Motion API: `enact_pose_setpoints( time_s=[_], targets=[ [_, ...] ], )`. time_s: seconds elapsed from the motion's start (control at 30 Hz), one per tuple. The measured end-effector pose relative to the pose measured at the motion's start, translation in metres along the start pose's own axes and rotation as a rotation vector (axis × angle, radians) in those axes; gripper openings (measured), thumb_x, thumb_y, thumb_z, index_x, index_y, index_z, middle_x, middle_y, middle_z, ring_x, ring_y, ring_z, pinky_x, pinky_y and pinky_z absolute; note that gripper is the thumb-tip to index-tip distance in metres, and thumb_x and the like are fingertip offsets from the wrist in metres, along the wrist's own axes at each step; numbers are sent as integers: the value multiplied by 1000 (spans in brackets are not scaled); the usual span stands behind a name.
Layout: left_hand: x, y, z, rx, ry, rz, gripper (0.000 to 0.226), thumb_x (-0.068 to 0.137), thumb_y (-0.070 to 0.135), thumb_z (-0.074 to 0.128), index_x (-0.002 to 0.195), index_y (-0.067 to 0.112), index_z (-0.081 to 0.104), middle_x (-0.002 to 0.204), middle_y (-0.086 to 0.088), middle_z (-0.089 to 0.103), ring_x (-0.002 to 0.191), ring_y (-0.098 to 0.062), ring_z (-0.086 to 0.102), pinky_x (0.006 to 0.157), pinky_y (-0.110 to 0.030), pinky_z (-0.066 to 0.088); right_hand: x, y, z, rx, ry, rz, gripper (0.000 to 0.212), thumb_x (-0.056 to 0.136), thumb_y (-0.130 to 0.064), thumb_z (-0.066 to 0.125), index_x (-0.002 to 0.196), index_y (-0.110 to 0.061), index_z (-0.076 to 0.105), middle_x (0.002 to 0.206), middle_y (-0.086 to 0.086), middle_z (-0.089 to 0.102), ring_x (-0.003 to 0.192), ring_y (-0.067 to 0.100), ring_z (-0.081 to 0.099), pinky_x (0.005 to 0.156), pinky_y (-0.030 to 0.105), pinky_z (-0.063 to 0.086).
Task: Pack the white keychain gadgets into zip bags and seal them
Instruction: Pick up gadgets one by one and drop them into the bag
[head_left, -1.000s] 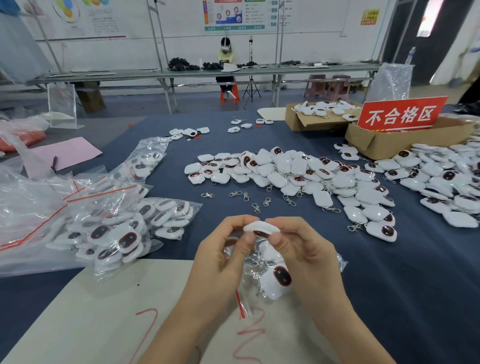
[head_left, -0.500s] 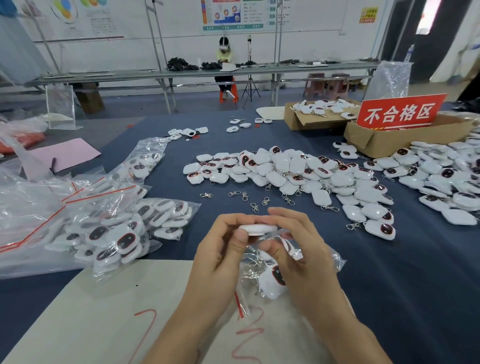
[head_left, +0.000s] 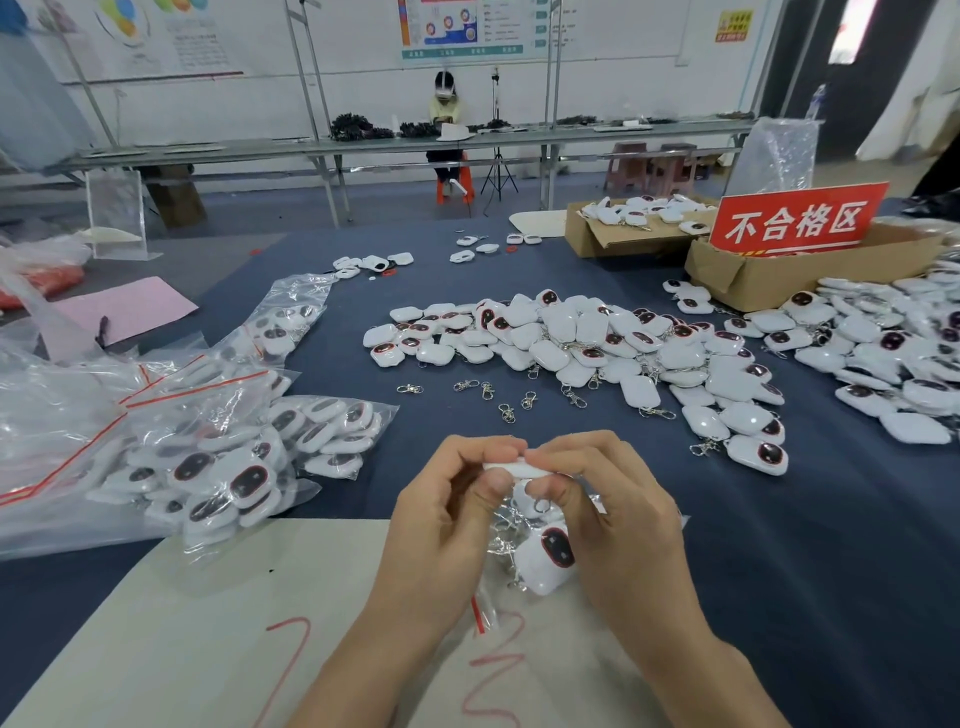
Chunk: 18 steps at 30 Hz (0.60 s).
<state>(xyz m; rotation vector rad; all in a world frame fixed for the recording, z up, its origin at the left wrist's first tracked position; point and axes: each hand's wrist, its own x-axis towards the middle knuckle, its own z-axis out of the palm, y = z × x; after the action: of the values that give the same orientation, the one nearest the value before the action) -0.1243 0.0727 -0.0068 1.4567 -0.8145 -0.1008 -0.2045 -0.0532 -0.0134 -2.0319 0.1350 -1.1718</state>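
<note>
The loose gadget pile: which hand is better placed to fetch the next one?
Probably the right hand: the loose gadget pile spreads ahead to its right, the nearest gadget on that side. Filled bags lie beside the left hand.

Left hand (head_left: 441, 525) + right hand (head_left: 618, 519): 2 hands. Held gadget (head_left: 511, 469): 1. Zip bag (head_left: 485, 603) under it: 1, bagged gadgets (head_left: 545, 564) visible: 2. Filled bags (head_left: 332, 431) at left: 3 clear, rest unclear. Cardboard boxes (head_left: 779, 280): 2. Red sign (head_left: 795, 221): 1. Stray clasps (head_left: 506, 413): about 6. Loose gadgets (head_left: 571, 332) on worktop (head_left: 779, 545): dozens, uncountable.
</note>
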Motion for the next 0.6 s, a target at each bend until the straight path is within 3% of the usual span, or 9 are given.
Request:
enact_pose_setpoints(
  time_s=[0.07,0.13,0.2,0.3,0.4,0.5,0.6],
  targets=[
    [0,1,1,-86,4,-37,18,97,21,53,98,23,70,107,3,75,102,-16,71,87,-23,54,0,-1,1,48,-21,57,13,92,-35,61,102,-40,67,113,-27,61,106,8,63,70,12,50],
    [2,4,3,-333,2,-149,19,98,19,53,93,19,71,101,-5,75,95,-19,72,84,-27,57,1,-4,2,107,-46,90,18,89,-39,63,106,-43,66,114,-24,62,105,11,64,74,18,51],
    [3,9,3,-629,-5,-285,19,98,14,52,91,11,69,97,-15,73,88,-22,72,80,-27,58,3,-6,2,142,-37,76,19,89,-39,64,107,-41,68,111,-21,64,100,9,65,78,14,49],
    [5,13,4,-804,-18,-381,18,94,11,46,93,2,61,95,-19,71,83,-23,71,80,-29,59,3,-8,1,149,-3,86,19,88,-38,64,106,-36,71,108,-19,66,98,7,67,76,11,49],
    [5,13,3,-852,-14,-405,20,94,10,46,89,1,64,98,-20,71,85,-25,72,79,-27,59,1,-7,2,142,-12,76,14,89,-30,66,101,-35,71,109,-20,65,99,7,68,74,14,51],
    [6,12,4,-822,5,-393,26,93,13,50,85,8,74,104,-19,73,90,-27,74,78,-27,59,2,-8,1,128,-7,71,22,89,-18,67,96,-39,68,108,-22,64,99,4,68,77,11,50],
    [6,10,4,-520,73,-287,20,87,30,63,92,20,79,101,-11,77,90,-21,74,78,-25,58,5,-11,-2,181,-17,216,20,94,-27,68,89,-46,64,100,-18,68,83,2,66,63,5,46]
  ],
)
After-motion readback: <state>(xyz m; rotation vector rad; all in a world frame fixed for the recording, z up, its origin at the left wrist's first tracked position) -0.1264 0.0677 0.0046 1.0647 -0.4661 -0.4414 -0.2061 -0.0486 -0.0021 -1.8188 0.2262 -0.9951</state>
